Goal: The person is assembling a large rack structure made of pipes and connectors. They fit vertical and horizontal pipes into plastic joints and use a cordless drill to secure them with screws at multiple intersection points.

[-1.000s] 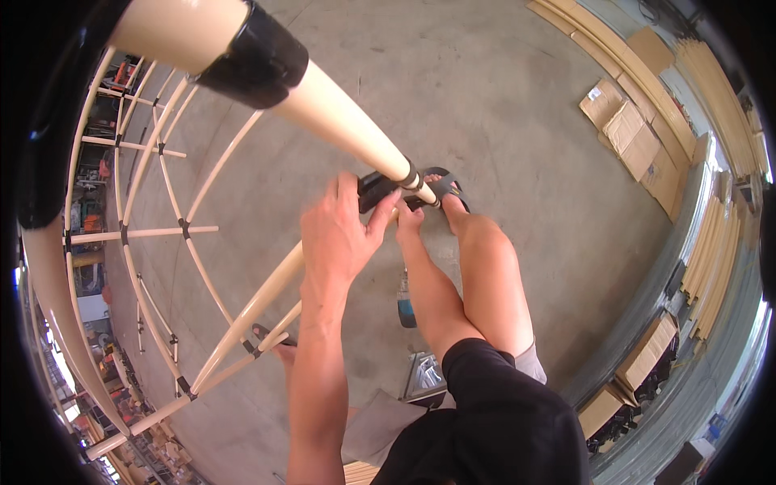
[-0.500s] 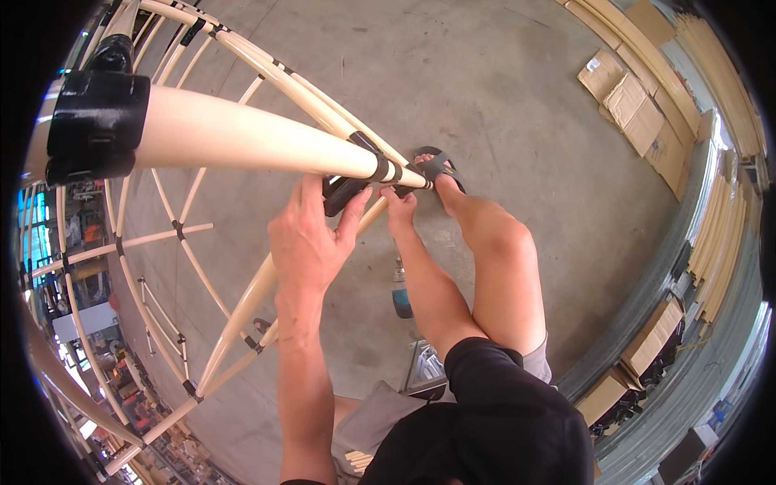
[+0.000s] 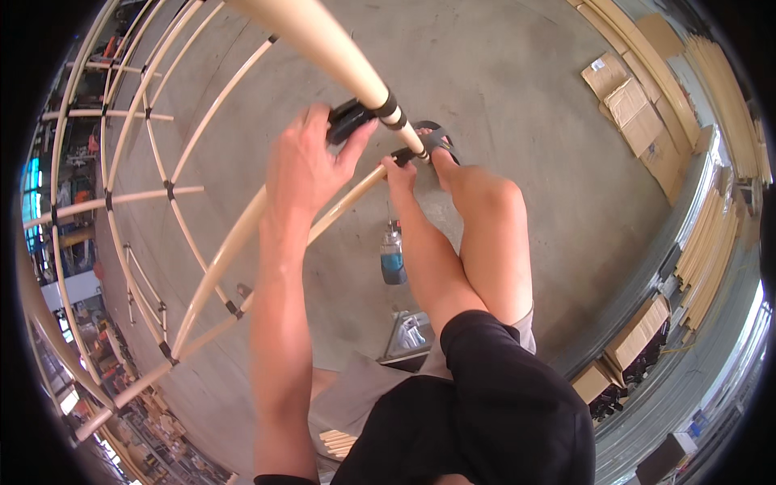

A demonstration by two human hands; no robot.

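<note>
A thick cream tube [image 3: 331, 44] with black bands rises toward me from the floor near my foot. My left hand [image 3: 305, 166] is closed on a black joint fitting [image 3: 349, 121] at that tube's side, thumb on one side and fingers on the other. Lower down, my right hand [image 3: 399, 174] grips a slanting cream tube [image 3: 347, 202] close to where it meets another black joint [image 3: 402, 155]. The fingertips of the right hand are partly hidden. A sandaled foot [image 3: 436, 141] stands just beyond the lower joint.
A blue cordless drill [image 3: 393, 263] stands on the concrete floor, near an open case [image 3: 408, 331] with clear plastic bags. Linked cream tubes form a frame [image 3: 170, 190] at left. Flattened cardboard [image 3: 634, 109], bundled tubes [image 3: 707, 259] and open boxes [image 3: 638, 335] line the right.
The thick tube's near end has swung from the left toward the top of the view, and its large black clamp has left the picture. My left hand has moved up with the joint fitting.
</note>
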